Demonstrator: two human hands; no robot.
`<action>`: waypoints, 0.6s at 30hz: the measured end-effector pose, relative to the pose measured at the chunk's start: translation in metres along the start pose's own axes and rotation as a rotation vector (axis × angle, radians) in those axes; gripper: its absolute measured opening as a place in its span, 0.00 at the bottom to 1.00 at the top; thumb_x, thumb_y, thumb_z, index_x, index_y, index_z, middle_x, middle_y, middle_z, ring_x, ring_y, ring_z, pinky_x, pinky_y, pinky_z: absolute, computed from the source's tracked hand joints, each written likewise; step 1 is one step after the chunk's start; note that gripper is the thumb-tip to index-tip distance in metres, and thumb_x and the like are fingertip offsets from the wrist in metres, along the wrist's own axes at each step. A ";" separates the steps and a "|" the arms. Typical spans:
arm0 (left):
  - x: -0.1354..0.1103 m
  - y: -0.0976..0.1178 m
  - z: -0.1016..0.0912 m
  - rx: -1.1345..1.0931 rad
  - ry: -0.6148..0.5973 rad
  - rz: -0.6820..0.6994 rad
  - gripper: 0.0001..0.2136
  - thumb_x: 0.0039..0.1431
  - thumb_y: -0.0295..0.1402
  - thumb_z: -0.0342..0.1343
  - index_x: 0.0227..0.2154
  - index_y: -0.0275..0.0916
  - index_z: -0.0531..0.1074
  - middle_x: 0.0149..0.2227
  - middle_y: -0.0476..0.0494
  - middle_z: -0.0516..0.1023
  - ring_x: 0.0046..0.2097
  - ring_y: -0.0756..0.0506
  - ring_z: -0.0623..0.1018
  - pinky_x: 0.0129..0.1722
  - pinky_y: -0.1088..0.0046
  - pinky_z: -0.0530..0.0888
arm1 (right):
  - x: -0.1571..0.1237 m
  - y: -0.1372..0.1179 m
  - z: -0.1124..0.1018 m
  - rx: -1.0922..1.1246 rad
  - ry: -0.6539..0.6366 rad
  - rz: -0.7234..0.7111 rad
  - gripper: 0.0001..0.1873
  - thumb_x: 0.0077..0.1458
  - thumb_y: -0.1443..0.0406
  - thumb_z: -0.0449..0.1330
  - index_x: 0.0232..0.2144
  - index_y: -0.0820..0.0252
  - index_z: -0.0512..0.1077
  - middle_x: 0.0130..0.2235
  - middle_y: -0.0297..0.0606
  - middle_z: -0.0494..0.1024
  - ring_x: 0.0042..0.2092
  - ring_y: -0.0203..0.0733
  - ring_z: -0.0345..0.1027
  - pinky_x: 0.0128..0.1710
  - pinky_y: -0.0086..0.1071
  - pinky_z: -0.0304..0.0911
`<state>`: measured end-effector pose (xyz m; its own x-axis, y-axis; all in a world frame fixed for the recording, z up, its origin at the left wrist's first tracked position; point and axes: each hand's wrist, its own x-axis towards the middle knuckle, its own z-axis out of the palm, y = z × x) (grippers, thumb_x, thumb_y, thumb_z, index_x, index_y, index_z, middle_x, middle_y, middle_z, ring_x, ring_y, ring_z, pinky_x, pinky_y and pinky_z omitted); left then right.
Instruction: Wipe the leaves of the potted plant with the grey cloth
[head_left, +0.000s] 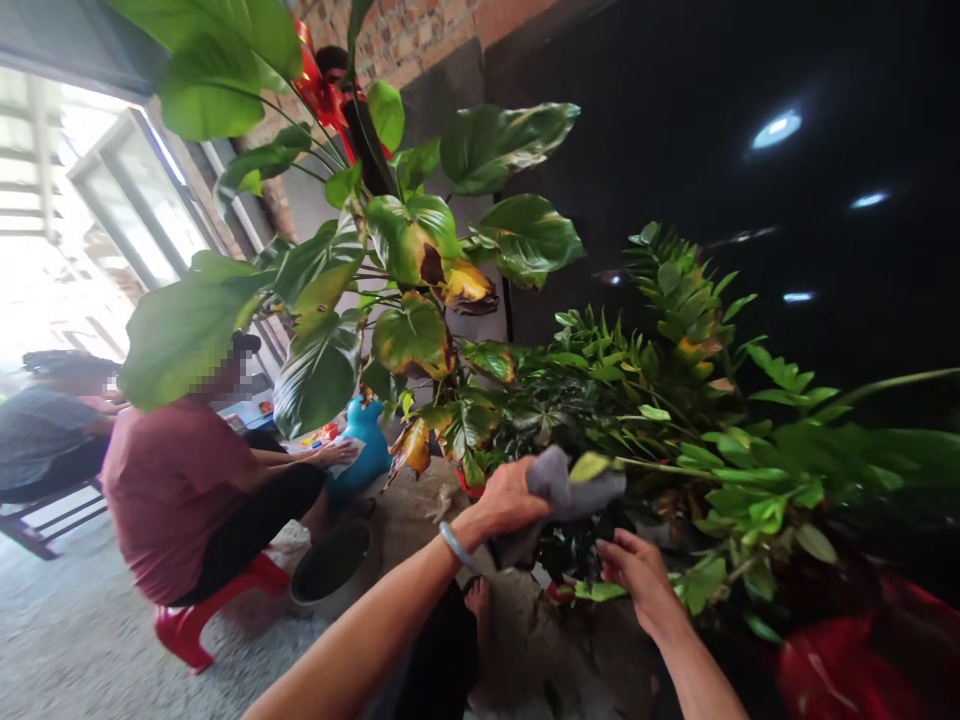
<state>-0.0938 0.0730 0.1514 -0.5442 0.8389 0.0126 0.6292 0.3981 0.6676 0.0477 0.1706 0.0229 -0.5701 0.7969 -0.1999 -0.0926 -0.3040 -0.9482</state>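
Note:
A crumpled grey cloth is in my left hand, whose wrist wears a pale bangle. The cloth lies over a low plant with dark, glossy leaves. From the other side, my right hand reaches in with bent fingers, pinching at the edge of those dark leaves. A small yellow-green leaf shows beside the cloth. What lies beneath the cloth is hidden.
A tall plant with browned leaf edges stands ahead; bushy green plants spread rightward. At left, a person sits on a red stool near a dark bucket and a blue vase-like object. A red bag lies lower right.

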 end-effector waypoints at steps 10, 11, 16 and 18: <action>0.009 0.008 -0.027 -0.413 0.282 0.269 0.13 0.41 0.35 0.61 0.33 0.38 0.71 0.33 0.49 0.75 0.35 0.47 0.72 0.36 0.74 0.71 | -0.007 -0.011 0.006 -0.002 0.051 0.050 0.10 0.23 0.58 0.62 0.14 0.58 0.71 0.13 0.30 0.66 0.17 0.34 0.58 0.18 0.29 0.56; 0.011 0.005 -0.023 -0.373 0.303 0.232 0.14 0.41 0.35 0.60 0.34 0.38 0.71 0.34 0.49 0.75 0.35 0.47 0.72 0.37 0.73 0.70 | -0.008 -0.012 0.007 -0.001 0.054 0.047 0.11 0.23 0.58 0.62 0.13 0.58 0.70 0.12 0.30 0.66 0.17 0.34 0.58 0.18 0.30 0.56; -0.017 -0.025 -0.006 -0.024 -0.072 -0.018 0.13 0.35 0.30 0.61 0.29 0.37 0.74 0.25 0.52 0.73 0.30 0.47 0.71 0.29 0.75 0.67 | -0.005 -0.004 0.002 -0.007 0.079 0.053 0.09 0.21 0.59 0.60 0.09 0.56 0.65 0.11 0.31 0.64 0.15 0.35 0.55 0.15 0.31 0.54; -0.030 -0.030 -0.013 -0.116 -0.201 0.022 0.11 0.36 0.30 0.61 0.28 0.38 0.74 0.24 0.53 0.73 0.29 0.48 0.70 0.27 0.76 0.66 | -0.004 0.000 -0.001 -0.024 0.088 0.038 0.09 0.22 0.60 0.60 0.08 0.55 0.63 0.10 0.32 0.63 0.14 0.35 0.54 0.15 0.32 0.53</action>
<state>-0.1035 0.0308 0.1405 -0.4018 0.9088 -0.1125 0.5655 0.3429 0.7501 0.0512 0.1679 0.0234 -0.4989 0.8281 -0.2557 -0.0522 -0.3233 -0.9449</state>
